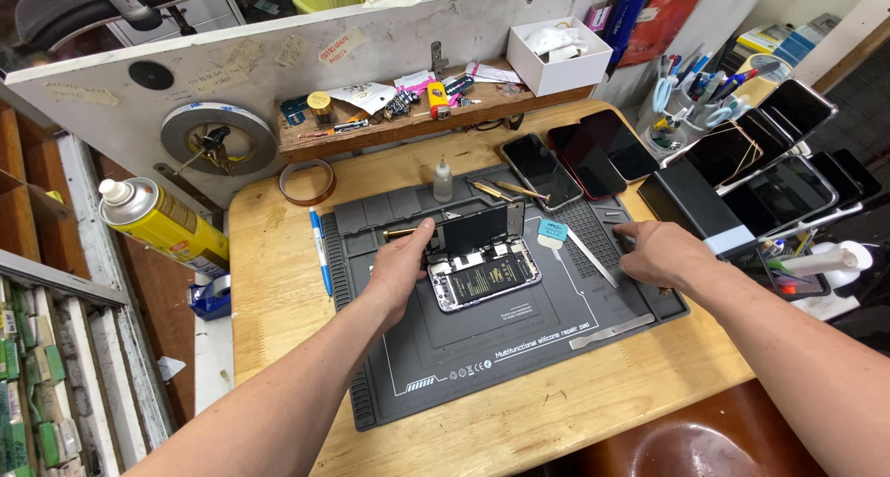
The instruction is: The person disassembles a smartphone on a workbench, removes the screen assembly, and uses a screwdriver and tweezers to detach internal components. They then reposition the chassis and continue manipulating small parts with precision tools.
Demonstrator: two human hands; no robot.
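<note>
**A:** Opened phone [482,271], centre of the grey repair mat [519,347] on the wooden surface [278,282]: what stage is shown?

**B:** Disassembly looks partly done. Its screen panel [475,230] stands lifted and hinged up; battery and boards lie exposed, still seated in the case.

**A:** Left hand [400,264]?

**B:** It rests on the phone's left edge, fingers loosely curled, steadying it without gripping.

**A:** Right hand [660,253]?

**B:** Fingers bent down onto the mat's tray edge, beyond the metal pry tool [593,257]; whether they pinch anything, I cannot tell.
</note>
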